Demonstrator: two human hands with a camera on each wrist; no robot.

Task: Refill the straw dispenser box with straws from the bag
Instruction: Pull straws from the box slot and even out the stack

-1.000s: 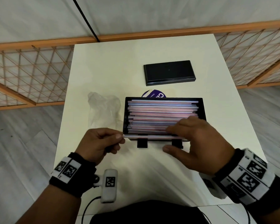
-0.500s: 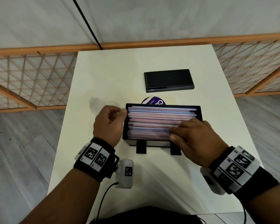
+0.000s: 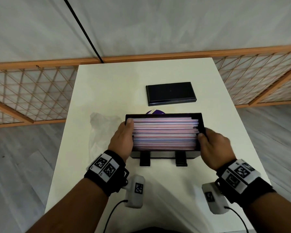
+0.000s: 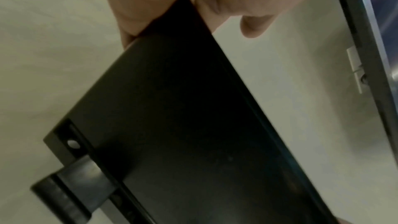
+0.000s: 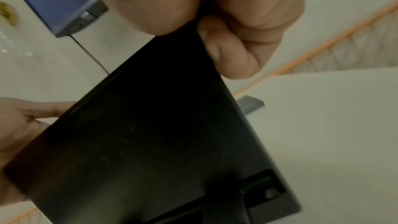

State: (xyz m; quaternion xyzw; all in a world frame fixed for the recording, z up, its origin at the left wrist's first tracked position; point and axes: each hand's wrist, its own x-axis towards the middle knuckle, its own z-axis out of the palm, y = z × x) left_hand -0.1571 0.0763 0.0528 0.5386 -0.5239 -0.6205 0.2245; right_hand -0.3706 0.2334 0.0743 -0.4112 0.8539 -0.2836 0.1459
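Observation:
A black straw dispenser box (image 3: 165, 155) filled with pink and blue straws (image 3: 165, 133) is held between both hands above the white table (image 3: 107, 84). My left hand (image 3: 123, 138) grips its left end, thumb on the rim. My right hand (image 3: 212, 147) grips its right end. The wrist views show the box's black underside (image 4: 183, 134) (image 5: 150, 142), lifted off the table, with fingers (image 5: 228, 54) curled under it. The clear plastic bag (image 3: 101, 130) lies crumpled left of the box, partly behind my left hand.
The black lid (image 3: 170, 93) lies flat on the table behind the box. A purple round label (image 3: 155, 112) peeks out behind the box's far wall. An orange lattice fence (image 3: 29, 91) runs behind the table. Grey floor lies on both sides.
A second ago my hands pinched one straw at the box's front. That straw went in, my hands moved to the box's ends, and now they grip and lift it.

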